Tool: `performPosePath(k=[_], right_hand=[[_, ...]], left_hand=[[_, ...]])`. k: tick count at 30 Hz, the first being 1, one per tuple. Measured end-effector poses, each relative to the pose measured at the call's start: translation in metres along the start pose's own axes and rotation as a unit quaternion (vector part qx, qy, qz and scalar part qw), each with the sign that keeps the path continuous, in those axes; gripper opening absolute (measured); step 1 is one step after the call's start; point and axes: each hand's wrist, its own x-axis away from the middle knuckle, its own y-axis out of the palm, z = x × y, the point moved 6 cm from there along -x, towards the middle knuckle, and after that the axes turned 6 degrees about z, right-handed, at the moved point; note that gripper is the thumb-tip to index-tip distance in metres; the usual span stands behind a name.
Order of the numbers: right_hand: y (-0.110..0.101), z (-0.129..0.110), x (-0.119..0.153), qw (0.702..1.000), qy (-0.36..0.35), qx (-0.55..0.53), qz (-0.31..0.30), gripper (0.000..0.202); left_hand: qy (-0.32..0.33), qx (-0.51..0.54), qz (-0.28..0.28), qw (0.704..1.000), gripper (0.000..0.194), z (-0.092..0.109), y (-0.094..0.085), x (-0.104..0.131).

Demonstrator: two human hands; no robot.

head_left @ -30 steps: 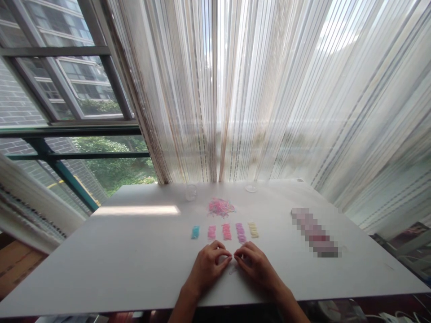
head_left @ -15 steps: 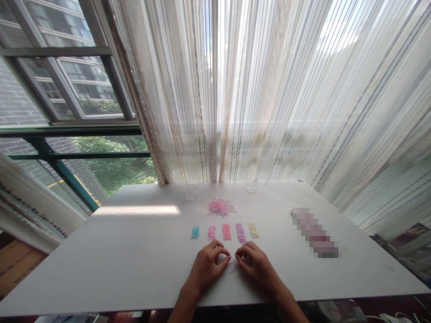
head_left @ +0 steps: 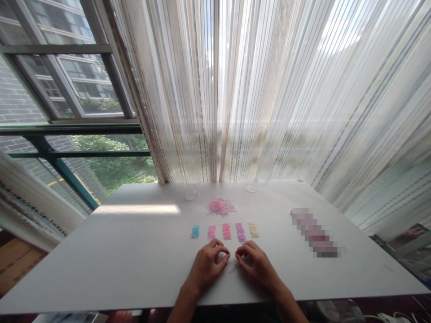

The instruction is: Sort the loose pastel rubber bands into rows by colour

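Near the front edge of the white table, my left hand (head_left: 209, 262) and my right hand (head_left: 256, 264) face each other, a small gap between their fingertips. Thumb and forefinger are pinched together on each; whatever they hold is too small to make out. A few thin purplish pieces (head_left: 233, 269) lie on the tabletop by my right fingertips. Beyond my hands runs a row of small bundles: blue (head_left: 195, 231), pink (head_left: 211, 232), coral pink (head_left: 226, 231), purple (head_left: 240, 232) and pale yellow (head_left: 253, 229). Behind them is a loose heap of thin, mostly pink pieces (head_left: 221, 207).
A clear container (head_left: 191, 192) stands at the back of the table (head_left: 134, 255), with a clear round lid (head_left: 251, 188) further right. A pixelated long object (head_left: 314, 233) lies on the right. Striped sheer curtains (head_left: 256, 89) hang behind the table.
Both hands stay almost in place, still pinched. Nothing on the table has visibly moved.
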Motion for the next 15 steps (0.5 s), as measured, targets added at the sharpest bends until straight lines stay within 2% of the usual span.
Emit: performPosePath(k=[15], right_hand=[[-0.0033,-0.0012,-0.0023,1.0,0.017,-0.014,0.001,0.01]], left_hand=[[0.005,-0.006,0.005,1.0,0.012,0.0017,-0.0005,-0.0005]])
